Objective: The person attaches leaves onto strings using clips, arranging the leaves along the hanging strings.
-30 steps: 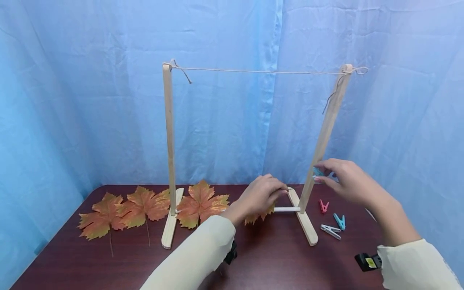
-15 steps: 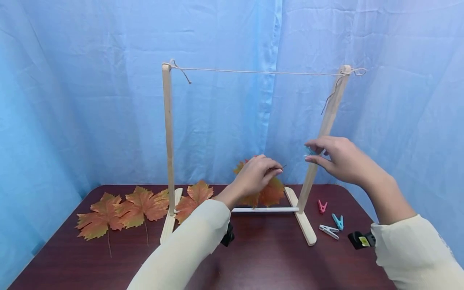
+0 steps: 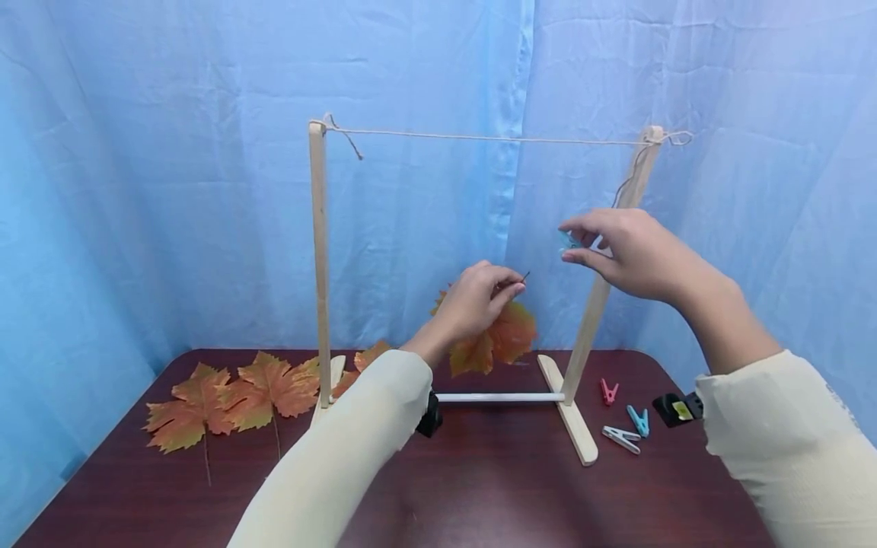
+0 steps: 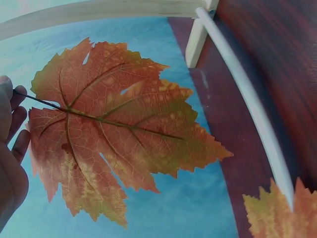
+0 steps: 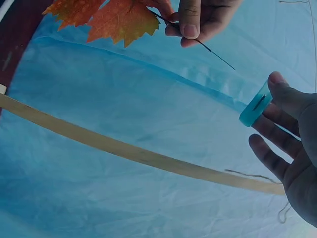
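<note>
An orange-and-green artificial maple leaf (image 4: 109, 119) hangs from my left hand (image 3: 476, 298), which pinches its thin dark stem (image 5: 218, 55) between thumb and fingers. The stem's tip pokes out past the fingertips, and the leaf hangs above the white crossbar of the stand. To the right and a little higher, my right hand (image 3: 626, 255) pinches a light blue clothespin (image 5: 256, 104) between thumb and fingers, in front of the right post. Above both hands a string (image 3: 479, 138) runs between the tops of the two wooden posts.
Three more maple leaves lie at the left of the dark table, one (image 3: 195, 409) at the far end and one (image 3: 366, 361) partly hidden behind my left sleeve. Red (image 3: 609, 391), blue (image 3: 639, 420) and white (image 3: 622, 439) clothespins lie right of the stand's right foot (image 3: 577, 430).
My left hand has lifted the maple leaf by its stem from the table up over the crossbar. My right hand has risen and shifted left with the blue clothespin.
</note>
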### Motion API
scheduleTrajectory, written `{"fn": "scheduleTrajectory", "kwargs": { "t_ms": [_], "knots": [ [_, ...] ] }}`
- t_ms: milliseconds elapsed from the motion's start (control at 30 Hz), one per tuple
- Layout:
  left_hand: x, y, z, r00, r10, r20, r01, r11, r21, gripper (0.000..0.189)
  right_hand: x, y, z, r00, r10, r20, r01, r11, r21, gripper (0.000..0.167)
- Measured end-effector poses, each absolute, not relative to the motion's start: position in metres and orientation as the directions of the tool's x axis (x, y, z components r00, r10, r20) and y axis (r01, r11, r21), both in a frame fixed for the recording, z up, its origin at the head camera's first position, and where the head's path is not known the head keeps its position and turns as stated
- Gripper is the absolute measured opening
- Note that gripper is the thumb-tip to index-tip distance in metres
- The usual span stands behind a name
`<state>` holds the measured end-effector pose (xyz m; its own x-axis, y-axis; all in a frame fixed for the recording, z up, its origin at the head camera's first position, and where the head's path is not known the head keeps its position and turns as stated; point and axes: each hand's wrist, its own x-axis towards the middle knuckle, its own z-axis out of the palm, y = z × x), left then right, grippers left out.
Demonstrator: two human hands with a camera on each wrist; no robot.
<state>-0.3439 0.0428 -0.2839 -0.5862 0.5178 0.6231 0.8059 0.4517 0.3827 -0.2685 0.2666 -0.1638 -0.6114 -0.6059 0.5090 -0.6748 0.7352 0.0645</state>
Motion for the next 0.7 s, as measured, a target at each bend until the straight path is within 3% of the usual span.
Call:
{"fn": "scheduleTrajectory", "kwargs": {
  "t_ms": [300, 700],
  "knots": [
    [-0.348, 0.044, -0.260, -0.608, 0.437, 0.663, 0.775, 0.508, 0.375, 0.022, -0.275, 0.258, -0.129, -0.570, -0.627, 0.530, -0.705, 0.705, 0.077, 0.031],
    [-0.348, 0.052, -0.227, -0.613, 0.453, 0.647, 0.773, 0.512, 0.373, 0.026, -0.274, 0.253, -0.090, -0.555, -0.605, 0.571, -0.680, 0.726, 0.108, 0.030]
  ]
}}
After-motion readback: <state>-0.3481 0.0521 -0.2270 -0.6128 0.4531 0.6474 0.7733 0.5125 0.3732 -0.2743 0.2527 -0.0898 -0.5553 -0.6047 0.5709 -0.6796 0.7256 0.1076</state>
